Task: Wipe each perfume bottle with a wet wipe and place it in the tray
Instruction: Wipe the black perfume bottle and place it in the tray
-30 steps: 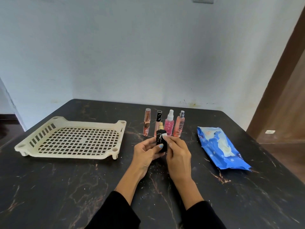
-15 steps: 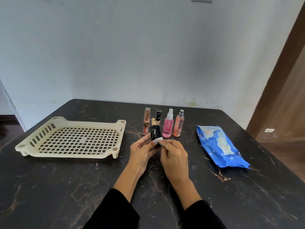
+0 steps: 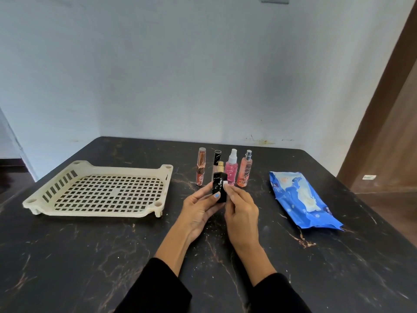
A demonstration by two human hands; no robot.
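The left hand (image 3: 198,211) grasps the black perfume bottle (image 3: 219,188) above the tabletop (image 3: 90,256), thumb across its front face and fingers curled round behind; this grip holds the lower half, so the bottle's upper body and gold cap (image 3: 220,164) rise clear above the fingers. The bottle stands nearly upright, long axis vertical, cap pointing up and away from the person, its printed face turned toward the camera.

The right hand (image 3: 242,213) sits just beside it on the right, its fingertips pinching a small white wet wipe (image 3: 225,184) against the bottle's right edge near the shoulder. That grip is clenched on the wipe, fingers curled, the back of the hand toward the camera. The two hands nearly meet under the bottle; both wrists come out of black sleeves (image 3: 158,290).

Just behind the held bottle four more bottles stand upright in a row on the tabletop: a slim orange bottle (image 3: 200,168) at the left, a black-capped tube (image 3: 216,158) partly hidden by the gold cap, a pink spray bottle (image 3: 231,170) with a white top, and a peach spray bottle (image 3: 244,170) with a silver top.

The cream slotted tray (image 3: 33,201) lies flat on the left of the tabletop, well apart from the hands, with nothing in it. A blue wipes packet (image 3: 300,199) lies flat on the right, its long side running away from the person.
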